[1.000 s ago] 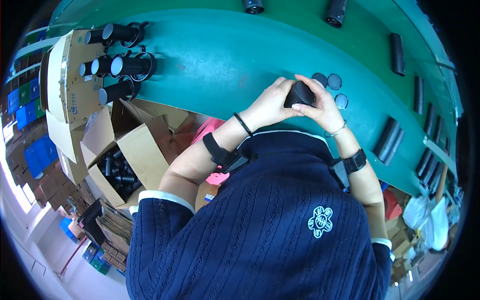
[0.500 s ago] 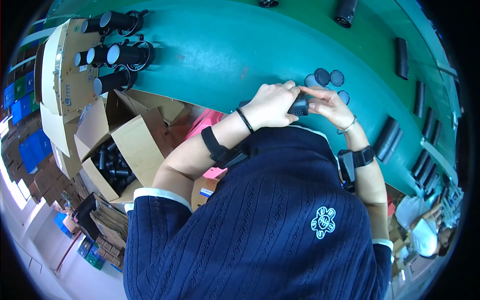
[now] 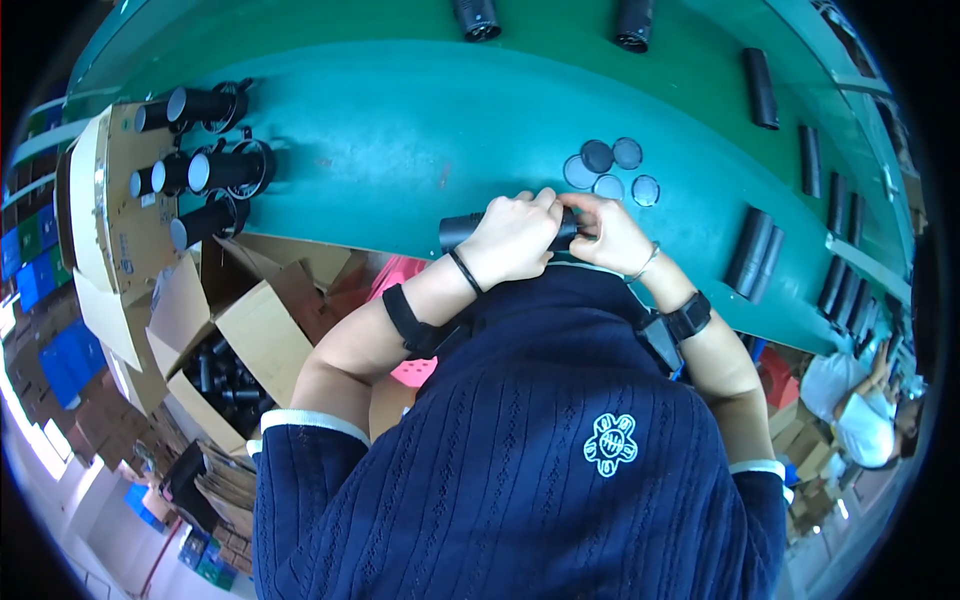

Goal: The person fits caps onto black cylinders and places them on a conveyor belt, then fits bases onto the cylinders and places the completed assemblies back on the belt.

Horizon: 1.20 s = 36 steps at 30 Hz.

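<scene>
A short black tube lies crosswise in front of my chest, just above the near edge of the green table. My left hand is wrapped over the tube's middle, and its left end sticks out past the hand. At the tube's right end, the thumb and fingers of my right hand are closed on the rim. Whether those fingers also hold a small part cannot be made out. Just beyond my right hand lie several round discs, among them a dark one and a clear-looking one.
Black cylinders with ring-shaped mounts stand at the table's left end, beside cardboard boxes. An open carton holds many black parts. More black tubes lie to the right and along the far side. At the far right is another person.
The view has shifted, so the table's things appear further left and lower. More of the tube's left end now shows beyond my left hand. Both hands stay on the tube.
</scene>
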Each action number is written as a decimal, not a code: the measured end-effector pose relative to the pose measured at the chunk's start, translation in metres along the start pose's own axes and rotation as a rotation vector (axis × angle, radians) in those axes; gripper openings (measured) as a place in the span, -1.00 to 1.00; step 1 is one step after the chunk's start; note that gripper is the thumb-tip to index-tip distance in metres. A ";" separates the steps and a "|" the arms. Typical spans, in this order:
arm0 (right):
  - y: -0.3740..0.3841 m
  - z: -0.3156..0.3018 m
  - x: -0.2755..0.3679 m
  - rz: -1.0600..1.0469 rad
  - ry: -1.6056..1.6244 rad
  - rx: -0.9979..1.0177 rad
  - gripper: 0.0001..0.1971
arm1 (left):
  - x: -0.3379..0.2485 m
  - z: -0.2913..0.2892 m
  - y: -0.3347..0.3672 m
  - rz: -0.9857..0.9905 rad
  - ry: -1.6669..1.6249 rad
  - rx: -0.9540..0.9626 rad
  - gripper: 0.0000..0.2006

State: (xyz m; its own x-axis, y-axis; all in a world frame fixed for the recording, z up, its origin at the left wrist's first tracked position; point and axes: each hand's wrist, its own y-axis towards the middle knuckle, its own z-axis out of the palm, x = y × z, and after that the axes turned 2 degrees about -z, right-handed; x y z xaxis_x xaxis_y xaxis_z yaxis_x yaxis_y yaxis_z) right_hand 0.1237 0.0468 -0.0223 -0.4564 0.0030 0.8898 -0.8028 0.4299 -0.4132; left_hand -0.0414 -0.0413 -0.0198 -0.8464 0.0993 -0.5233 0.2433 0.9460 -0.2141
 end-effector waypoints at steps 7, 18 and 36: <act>-0.013 -0.010 -0.046 -0.202 -0.254 -0.325 -0.61 | -0.012 0.006 0.023 0.062 0.064 0.076 -0.47; -0.054 -0.140 -0.150 0.160 -0.003 -0.788 -0.72 | 0.046 0.000 0.015 -0.144 -0.686 -0.177 -0.31; 0.063 -0.079 -0.054 -0.277 -0.940 -0.420 -0.94 | 0.049 -0.015 0.005 -0.246 -1.347 -0.094 -0.34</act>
State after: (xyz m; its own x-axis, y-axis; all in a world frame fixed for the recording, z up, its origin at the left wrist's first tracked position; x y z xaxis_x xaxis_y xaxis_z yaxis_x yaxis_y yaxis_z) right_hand 0.1283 0.1455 -0.0813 -0.5350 -0.7636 0.3614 -0.8093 0.5860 0.0401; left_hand -0.0888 -0.0268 -0.0343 0.2609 -0.3951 -0.8808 0.0772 0.9180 -0.3889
